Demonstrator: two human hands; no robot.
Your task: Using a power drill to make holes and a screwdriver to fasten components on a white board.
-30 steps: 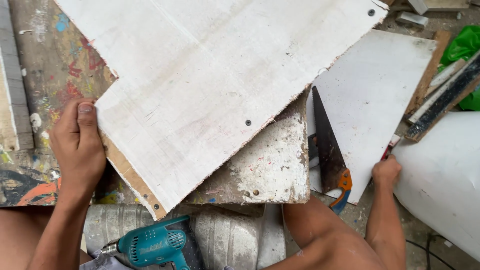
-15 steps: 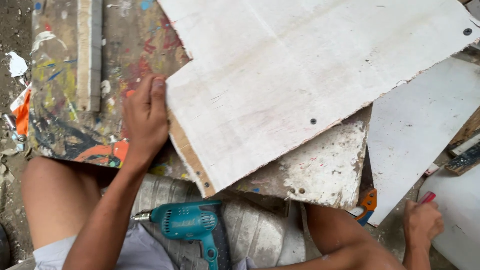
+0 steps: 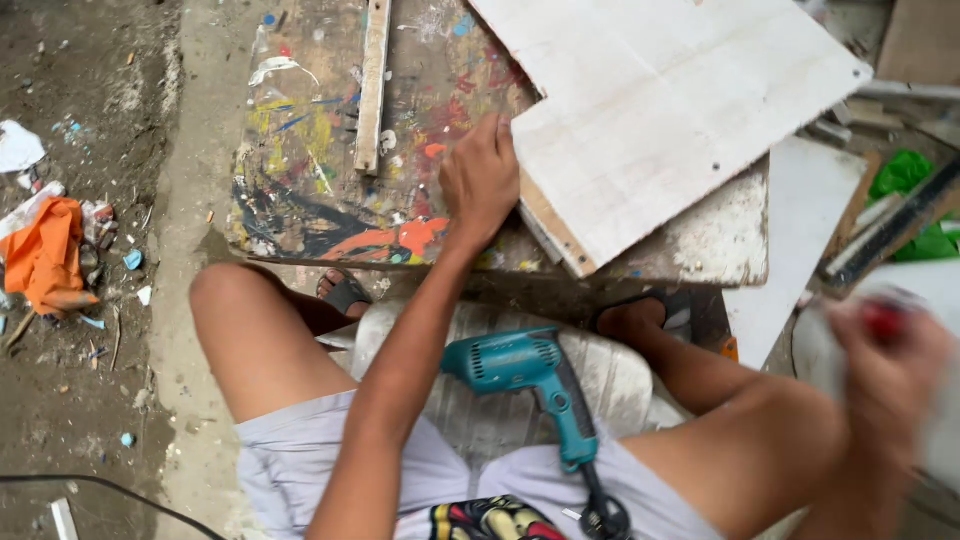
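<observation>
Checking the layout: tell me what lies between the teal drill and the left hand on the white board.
In the head view, the person's own left forearm spans from teal drill up to left hand, crossing the paint-splattered board.

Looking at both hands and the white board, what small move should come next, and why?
Probably bring the right hand over to the white board. That hand is raised and blurred, with something small and red in its grip; what it is cannot be told. The left hand presses at the board's near edge on the paint-stained panel, so the board looks steadied. The teal drill lies unused between the legs.
</observation>
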